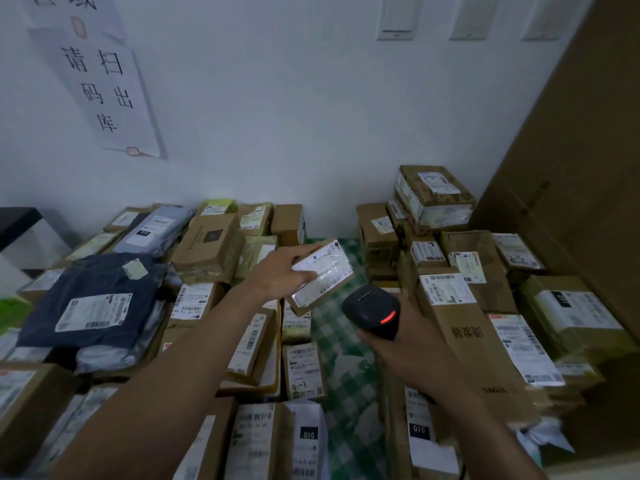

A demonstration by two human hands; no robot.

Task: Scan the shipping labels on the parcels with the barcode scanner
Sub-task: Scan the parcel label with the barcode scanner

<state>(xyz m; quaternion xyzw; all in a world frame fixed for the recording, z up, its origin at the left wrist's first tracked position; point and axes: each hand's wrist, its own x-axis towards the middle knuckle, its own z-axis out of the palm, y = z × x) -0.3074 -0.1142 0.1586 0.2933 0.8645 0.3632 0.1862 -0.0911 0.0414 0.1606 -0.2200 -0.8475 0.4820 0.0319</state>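
The small brown cardboard parcel [323,282] is held up in the middle of the room, above the gap of green-and-white checked cloth [346,372] between two heaps of boxes. Its white shipping label [329,268], under glossy tape, faces up toward the person. The left hand [280,271] grips it by its nine o'clock end, thumb lying on the label's edge and fingers wrapped over the far side. At about five o'clock from the parcel, just beside it, the right hand [405,348] is closed round the grip of the black handheld barcode scanner [374,308], whose red light glows.

One hand lifts the parcel with no visible strain, so I'd judge it light, and the carton looks stiff enough to keep the label flat. The taped face looks slick and may throw glare, so holding by the cardboard edges, clear of the barcode, seems wisest. The dark navy plastic mailer bag [93,299] at nine o'clock looks soft; its label would probably need smoothing.
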